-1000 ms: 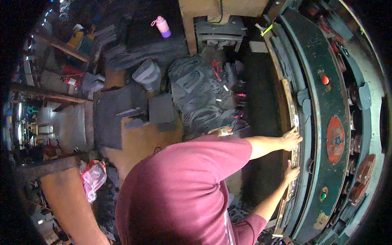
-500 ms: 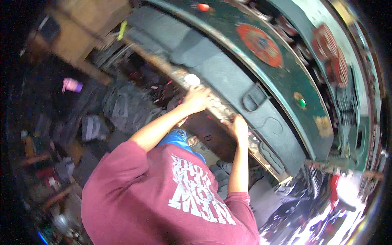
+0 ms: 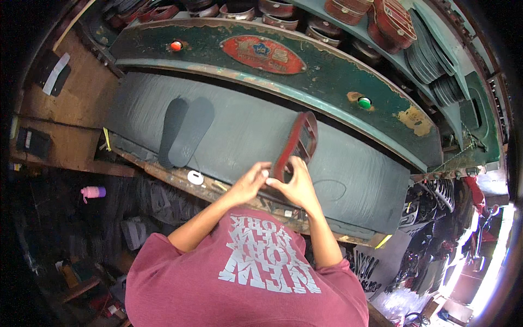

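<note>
A dark red, sole-shaped cutting die [image 3: 297, 144] stands on the grey sheet [image 3: 239, 128], its long axis pointing away from me. My right hand [image 3: 298, 188] is closed around the die's near end, thumb on the left and fingers on the right. Close by, my left hand [image 3: 250, 182] has its fingertips drawn together beside that end; whatever they may pinch is too small to make out. Farther left, a grey sole piece [image 3: 192, 132] lies on the sheet, next to a darker sole-shaped patch [image 3: 172, 131]. A curved line marks the sheet right of my right hand.
Behind the sheet runs a green press beam [image 3: 338, 90] with a red button [image 3: 176, 46] and a green button [image 3: 364, 102]. More dies [image 3: 392, 24] and stacked soles [image 3: 430, 54] sit above it. A white round object [image 3: 195, 177] rests on the wooden front edge.
My view has swung round and levelled. Both hands have gone from the wooden front edge to the die's near end, and my right hand has taken hold of it.
</note>
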Demonstrator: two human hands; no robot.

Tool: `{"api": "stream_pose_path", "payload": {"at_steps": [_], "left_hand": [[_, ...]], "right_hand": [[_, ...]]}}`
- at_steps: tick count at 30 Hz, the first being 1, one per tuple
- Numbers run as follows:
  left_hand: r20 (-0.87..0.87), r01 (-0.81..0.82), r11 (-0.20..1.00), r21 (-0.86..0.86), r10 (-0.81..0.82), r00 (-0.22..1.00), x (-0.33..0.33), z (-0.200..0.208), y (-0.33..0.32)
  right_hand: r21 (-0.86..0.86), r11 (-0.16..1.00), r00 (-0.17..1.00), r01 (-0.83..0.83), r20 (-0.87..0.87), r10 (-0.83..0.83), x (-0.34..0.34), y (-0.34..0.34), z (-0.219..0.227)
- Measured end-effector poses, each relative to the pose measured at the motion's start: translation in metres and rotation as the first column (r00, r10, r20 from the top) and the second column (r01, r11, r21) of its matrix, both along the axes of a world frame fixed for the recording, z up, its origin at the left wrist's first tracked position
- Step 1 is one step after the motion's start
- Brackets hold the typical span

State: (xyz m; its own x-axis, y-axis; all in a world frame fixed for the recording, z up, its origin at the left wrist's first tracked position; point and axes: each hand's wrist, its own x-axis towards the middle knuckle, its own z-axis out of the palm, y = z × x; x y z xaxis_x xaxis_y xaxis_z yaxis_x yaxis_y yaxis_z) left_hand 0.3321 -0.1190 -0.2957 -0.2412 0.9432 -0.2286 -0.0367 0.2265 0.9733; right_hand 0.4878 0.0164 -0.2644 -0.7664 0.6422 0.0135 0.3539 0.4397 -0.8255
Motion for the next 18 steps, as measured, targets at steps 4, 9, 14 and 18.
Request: {"api": "stream_pose_path", "payload": {"at_steps": [4,9,14,18], "left_hand": [[-0.371,0.200,0.948,0.249,-0.097,0.923,0.022,0.066,0.013],[-0.549,0.194,0.973,0.125,-0.095,0.830,0.017,0.097,0.018],[-0.382,-0.245,0.969,-0.046,0.209,0.900,-0.026,0.051,0.005],[-0.199,-0.525,0.846,-0.094,0.501,0.842,-0.075,0.018,-0.037]], "right_hand": [[-0.767,0.587,0.850,-0.261,-0.470,-0.237,0.037,0.000,0.025],[-0.850,0.451,0.686,-0.271,-0.499,-0.529,0.055,-0.032,0.019],[-0.880,0.440,0.687,-0.178,-0.431,-0.585,0.079,-0.034,0.012],[-0.788,0.584,0.594,-0.193,-0.568,-0.569,0.125,-0.008,0.024]]}}
